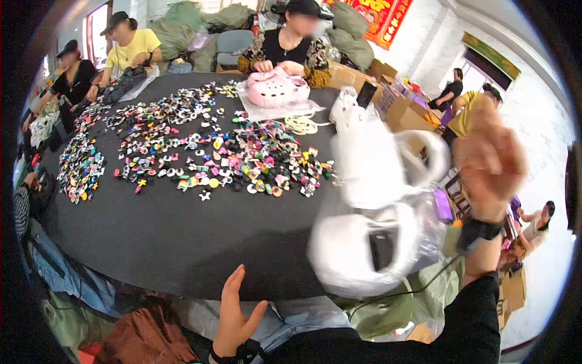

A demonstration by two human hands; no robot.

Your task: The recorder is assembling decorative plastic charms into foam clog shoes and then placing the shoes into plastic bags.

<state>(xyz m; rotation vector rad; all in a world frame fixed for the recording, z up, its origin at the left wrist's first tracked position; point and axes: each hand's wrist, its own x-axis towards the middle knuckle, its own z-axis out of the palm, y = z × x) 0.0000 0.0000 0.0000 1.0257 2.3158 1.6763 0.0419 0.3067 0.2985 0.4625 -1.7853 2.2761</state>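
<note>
Two white clogs, the far one point(367, 167) and the near one point(342, 255), lie at the right of the black table point(236, 236), smeared by motion, with clear plastic wrap point(431, 233) beside and under them. My right hand point(490, 158) is raised to the right of the clogs, apart from them. Motion blurs its fingers, so I cannot make out their pose. Low in front of the table edge, my left hand point(236, 315) has its fingers spread and holds nothing. Many small colourful shoe charms point(260, 148) cover the far half of the tabletop.
Across the table a person point(291, 45) handles a pink clog point(279, 88) over a plastic bag. Off-white cord point(301, 124) lies nearby. Two people sit at the far left. Cardboard boxes point(406, 115) and purple packages point(442, 205) stand right; green sacks point(348, 30) are piled behind.
</note>
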